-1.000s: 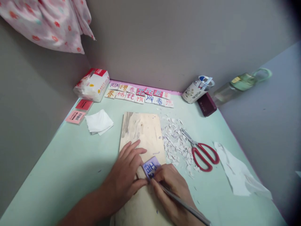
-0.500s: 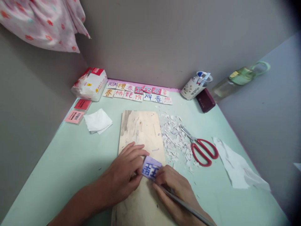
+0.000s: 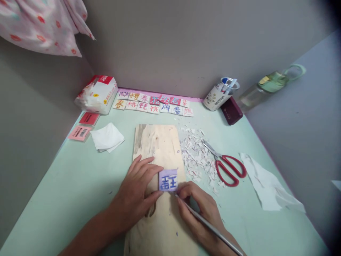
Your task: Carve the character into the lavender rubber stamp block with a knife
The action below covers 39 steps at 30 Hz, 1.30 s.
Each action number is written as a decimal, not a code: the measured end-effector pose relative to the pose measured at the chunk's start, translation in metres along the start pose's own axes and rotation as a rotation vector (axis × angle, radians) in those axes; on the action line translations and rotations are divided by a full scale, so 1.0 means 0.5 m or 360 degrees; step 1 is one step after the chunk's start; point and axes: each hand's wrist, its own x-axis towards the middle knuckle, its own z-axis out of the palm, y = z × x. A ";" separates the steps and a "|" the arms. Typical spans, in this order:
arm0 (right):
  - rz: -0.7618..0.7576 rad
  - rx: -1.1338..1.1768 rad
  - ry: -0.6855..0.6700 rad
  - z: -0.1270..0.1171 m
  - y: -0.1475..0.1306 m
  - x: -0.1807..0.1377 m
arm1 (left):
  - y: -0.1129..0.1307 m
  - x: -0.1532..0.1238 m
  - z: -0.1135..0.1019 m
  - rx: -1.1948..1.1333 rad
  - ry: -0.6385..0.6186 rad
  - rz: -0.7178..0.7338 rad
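Observation:
A small purple square tile (image 3: 168, 180) with raised blue characters lies on a wooden board (image 3: 157, 140). My left hand (image 3: 141, 190) steadies the tile from its left side, index fingertip at the upper corner and thumb at the lower one. In my right hand (image 3: 198, 202) a slim metal carving knife (image 3: 204, 221) is held like a pen. Its tip is at the tile's lower edge, near the right corner; whether it cuts in, I cannot tell.
White shavings (image 3: 195, 153) and red-handled scissors (image 3: 230, 169) lie right of the board. Crumpled tissue (image 3: 270, 185) is farther right, folded tissue (image 3: 106, 137) left. Behind are two rows of character tiles (image 3: 153, 109), a tissue pack (image 3: 99, 94), a can (image 3: 218, 96), a dark red box (image 3: 231, 112) and a bottle (image 3: 262, 90).
The tile has turned from a slant to nearly square with the board. My right hand has drawn back slightly, uncovering its right side, and the knife tip now shows at the lower edge.

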 end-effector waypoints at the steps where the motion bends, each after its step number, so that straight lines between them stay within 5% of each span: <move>1: 0.0004 0.0016 0.0010 0.001 0.000 -0.001 | 0.000 0.000 0.001 -0.0001 0.0006 -0.0013; 8: -0.0076 -0.0065 0.0158 0.009 0.003 0.007 | 0.005 0.002 0.013 0.0077 0.0143 -0.0047; 18: 0.0196 -0.0025 0.0274 0.010 -0.001 0.016 | 0.003 0.000 0.007 0.0100 0.0105 -0.0027; 39: 0.0238 0.0142 0.0405 0.050 0.009 0.002 | 0.009 0.006 0.018 0.0234 0.0249 0.0024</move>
